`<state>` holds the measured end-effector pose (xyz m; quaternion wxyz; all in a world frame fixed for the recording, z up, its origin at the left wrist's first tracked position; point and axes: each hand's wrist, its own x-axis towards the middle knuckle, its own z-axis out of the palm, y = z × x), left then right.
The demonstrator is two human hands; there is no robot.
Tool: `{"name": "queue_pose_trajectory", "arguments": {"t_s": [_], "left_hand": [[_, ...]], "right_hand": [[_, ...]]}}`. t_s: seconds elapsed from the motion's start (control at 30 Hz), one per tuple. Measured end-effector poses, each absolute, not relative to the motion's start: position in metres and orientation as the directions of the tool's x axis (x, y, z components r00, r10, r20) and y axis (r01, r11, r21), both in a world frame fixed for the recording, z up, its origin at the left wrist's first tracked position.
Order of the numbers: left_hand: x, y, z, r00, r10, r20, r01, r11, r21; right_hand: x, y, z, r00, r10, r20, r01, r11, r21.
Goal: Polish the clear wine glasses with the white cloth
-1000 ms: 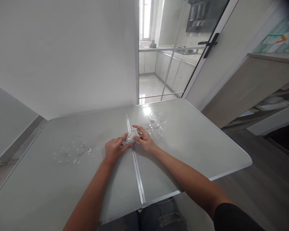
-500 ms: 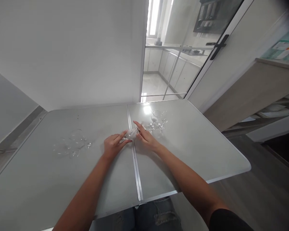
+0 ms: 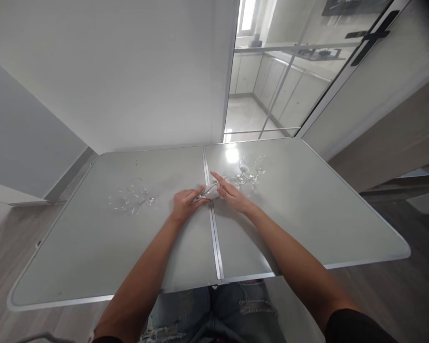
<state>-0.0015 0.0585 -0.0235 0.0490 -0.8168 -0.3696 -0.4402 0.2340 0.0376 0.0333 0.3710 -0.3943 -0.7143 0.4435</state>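
A small clear glass with a white cloth lies at the middle seam of the grey folding table. My left hand grips it from the left, fingers closed around it. From the right, my right hand presses on the cloth, its index finger stretched out over the top. Two clear stemmed glasses stand upright just beyond my right hand. A cluster of several clear glasses sits on the left half of the table.
A white wall rises behind the table. An open glass door at the back right leads into a kitchen. A wooden cabinet stands to the right. The table's front edge is near my knees.
The camera has tilted and drawn back, so the table's front edge now shows. Both hands stay on the glass and cloth at the seam, with my right fingers shifting over it.
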Motion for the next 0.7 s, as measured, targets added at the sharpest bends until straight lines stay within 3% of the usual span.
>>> {"name": "queue_pose_trajectory", "arguments": {"t_s": [0.13,0.37,0.6,0.7], "left_hand": [[0.001,0.061,-0.023,0.306,0.537,0.786,0.581,-0.759,0.293],[-0.002,0.060,-0.026,0.361,0.571,0.737,0.641,-0.726,0.249],[-0.002,0.062,-0.025,0.346,0.593,0.727,0.633,-0.720,0.285],[-0.002,0.063,-0.025,0.323,0.579,0.749,0.622,-0.726,0.293]], "right_hand": [[0.236,0.034,0.035,-0.299,0.927,0.226,0.079,0.259,-0.963],[0.233,0.041,0.026,-0.469,0.860,0.201,0.289,0.364,-0.885],[0.236,0.040,0.030,-0.372,0.913,0.169,0.061,0.206,-0.977],[0.235,0.036,0.028,-0.354,0.914,0.198,0.056,0.232,-0.971]]}}
